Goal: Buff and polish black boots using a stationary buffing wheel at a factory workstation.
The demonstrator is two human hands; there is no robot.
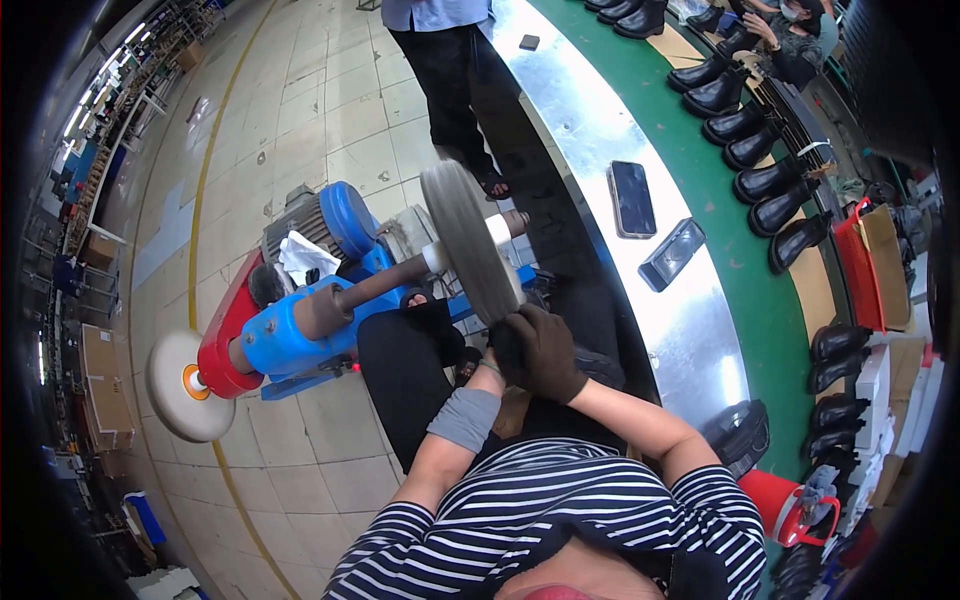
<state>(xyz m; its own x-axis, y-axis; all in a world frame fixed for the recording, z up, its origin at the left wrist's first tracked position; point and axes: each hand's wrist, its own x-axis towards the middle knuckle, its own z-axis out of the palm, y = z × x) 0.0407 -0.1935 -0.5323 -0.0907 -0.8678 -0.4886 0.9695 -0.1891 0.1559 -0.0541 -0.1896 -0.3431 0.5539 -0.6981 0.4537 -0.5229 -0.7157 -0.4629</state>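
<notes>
A grey buffing wheel (462, 235) with blurred edges sits on the shaft of a blue and red polishing machine (290, 330). Just below its lower rim is my right hand (545, 350), in a dark brown glove with the fingers curled round. A dark, rounded thing (509, 346) shows beside those fingers, close against the wheel; its kind cannot be made out. My left hand (490, 372) comes in beside it, bare at the wrist, above a grey sleeve band. Its fingers are hidden behind the dark thing and the right glove.
A second, pale wheel (190, 386) is at the machine's left end. On the metal bench (690, 345) to the right lie a phone (632, 199) and a dark case (672, 254). Black boots (757, 180) line a green surface beyond. A person (440, 80) stands ahead; a red jug (785, 508) is lower right.
</notes>
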